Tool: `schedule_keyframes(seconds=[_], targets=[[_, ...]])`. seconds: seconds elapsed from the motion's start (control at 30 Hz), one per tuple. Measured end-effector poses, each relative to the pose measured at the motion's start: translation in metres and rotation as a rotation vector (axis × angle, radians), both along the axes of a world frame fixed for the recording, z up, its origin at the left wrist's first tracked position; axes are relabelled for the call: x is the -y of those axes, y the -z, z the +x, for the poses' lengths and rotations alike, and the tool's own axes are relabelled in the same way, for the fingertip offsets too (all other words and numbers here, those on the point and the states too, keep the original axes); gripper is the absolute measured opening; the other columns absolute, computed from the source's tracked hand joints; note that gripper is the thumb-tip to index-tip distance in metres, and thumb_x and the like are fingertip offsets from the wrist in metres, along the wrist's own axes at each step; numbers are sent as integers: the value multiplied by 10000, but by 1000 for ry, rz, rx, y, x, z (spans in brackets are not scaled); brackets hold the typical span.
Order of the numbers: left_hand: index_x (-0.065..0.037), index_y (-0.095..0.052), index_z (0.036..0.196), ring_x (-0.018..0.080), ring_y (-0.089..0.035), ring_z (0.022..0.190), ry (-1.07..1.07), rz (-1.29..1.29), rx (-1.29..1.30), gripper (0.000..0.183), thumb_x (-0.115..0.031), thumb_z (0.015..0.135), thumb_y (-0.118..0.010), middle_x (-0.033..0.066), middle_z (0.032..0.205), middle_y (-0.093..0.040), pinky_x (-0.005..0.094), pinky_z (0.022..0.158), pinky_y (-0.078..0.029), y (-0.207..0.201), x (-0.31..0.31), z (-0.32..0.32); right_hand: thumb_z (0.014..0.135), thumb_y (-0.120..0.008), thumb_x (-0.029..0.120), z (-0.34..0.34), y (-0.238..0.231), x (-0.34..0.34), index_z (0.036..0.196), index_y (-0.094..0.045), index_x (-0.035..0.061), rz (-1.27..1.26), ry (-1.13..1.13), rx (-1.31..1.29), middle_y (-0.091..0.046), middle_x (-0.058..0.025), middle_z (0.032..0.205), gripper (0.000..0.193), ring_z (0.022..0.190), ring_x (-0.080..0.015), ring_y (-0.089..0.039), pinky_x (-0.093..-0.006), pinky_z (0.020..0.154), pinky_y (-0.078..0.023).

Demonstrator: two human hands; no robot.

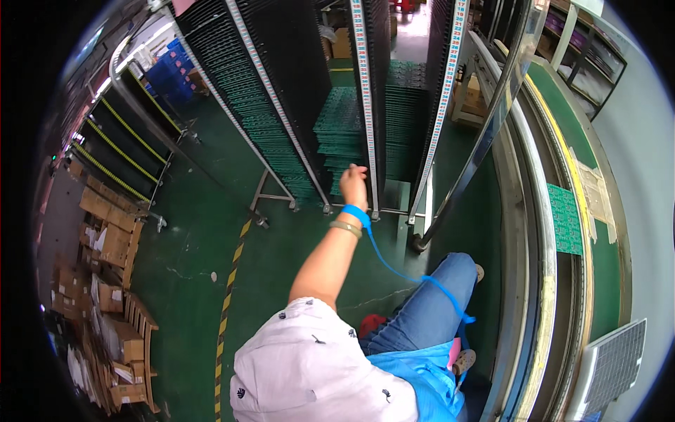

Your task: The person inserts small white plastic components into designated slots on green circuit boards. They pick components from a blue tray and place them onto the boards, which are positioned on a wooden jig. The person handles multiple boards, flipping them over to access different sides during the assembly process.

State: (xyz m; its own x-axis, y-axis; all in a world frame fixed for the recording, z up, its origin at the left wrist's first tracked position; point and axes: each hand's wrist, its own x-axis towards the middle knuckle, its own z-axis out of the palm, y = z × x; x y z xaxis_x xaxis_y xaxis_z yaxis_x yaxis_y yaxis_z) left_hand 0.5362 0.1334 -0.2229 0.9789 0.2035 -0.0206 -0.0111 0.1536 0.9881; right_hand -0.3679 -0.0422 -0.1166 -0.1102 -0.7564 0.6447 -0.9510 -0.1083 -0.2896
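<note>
My left hand (354, 184) reaches forward to a tall black slotted rack (292, 77), with a blue wrist strap (357, 214) and a bangle (346, 227) on the wrist. Its fingers look curled together beside the front edges of the stacked green circuit boards (339, 116). Whether a board edge is between the fingers, I cannot make out. From the strap a blue cord (394, 271) runs right across my jeans. Another column of green boards (404, 119) fills the slots to the right. My right hand is not in view.
A conveyor line (545, 281) runs along the right, with a green circuit board panel (564, 219) on it. A metal post (485, 119) stands between rack and conveyor. Left are wheeled racks (123, 148), cardboard boxes (116, 243) and a yellow-black floor stripe (228, 302).
</note>
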Motion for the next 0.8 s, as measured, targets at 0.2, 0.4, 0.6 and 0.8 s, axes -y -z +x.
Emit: schedule_keyframes(seconds=[0.2,0.4,0.6,0.8], targets=[[-56,-736,990,62,-548,702,529,83,188,307,-316,1059,-587,-32,809,-621,225,644,-456,-99,76,-10,980,-659,162,-8,-4,-22,1117,-726,-46,-16,124,-38,-735,-187,1138,258,1038,-287,-679,-384,934,-527],[-82,-611,859,105,-533,532,400,-385,-181,315,-357,959,-726,26,734,-593,257,438,-423,-129,173,104,972,-672,158,-15,-10,-32,1102,-736,-39,-11,182,-60,-739,-186,1131,244,1028,-289,-684,-385,923,-533],[-50,-597,698,172,-469,405,122,-338,-319,412,-351,851,-833,96,620,-595,328,382,-350,-122,229,178,964,-685,155,-22,-13,-56,1087,-745,-33,-31,264,-68,-742,-186,1125,232,1018,-291,-688,-386,914,-539],[10,-687,745,205,-604,552,119,-337,-246,318,-249,851,-837,122,711,-673,364,514,-469,-79,248,226,957,-698,152,-26,-16,-71,1072,-754,-27,-56,314,-75,-746,-186,1119,220,1009,-293,-692,-387,904,-544]])
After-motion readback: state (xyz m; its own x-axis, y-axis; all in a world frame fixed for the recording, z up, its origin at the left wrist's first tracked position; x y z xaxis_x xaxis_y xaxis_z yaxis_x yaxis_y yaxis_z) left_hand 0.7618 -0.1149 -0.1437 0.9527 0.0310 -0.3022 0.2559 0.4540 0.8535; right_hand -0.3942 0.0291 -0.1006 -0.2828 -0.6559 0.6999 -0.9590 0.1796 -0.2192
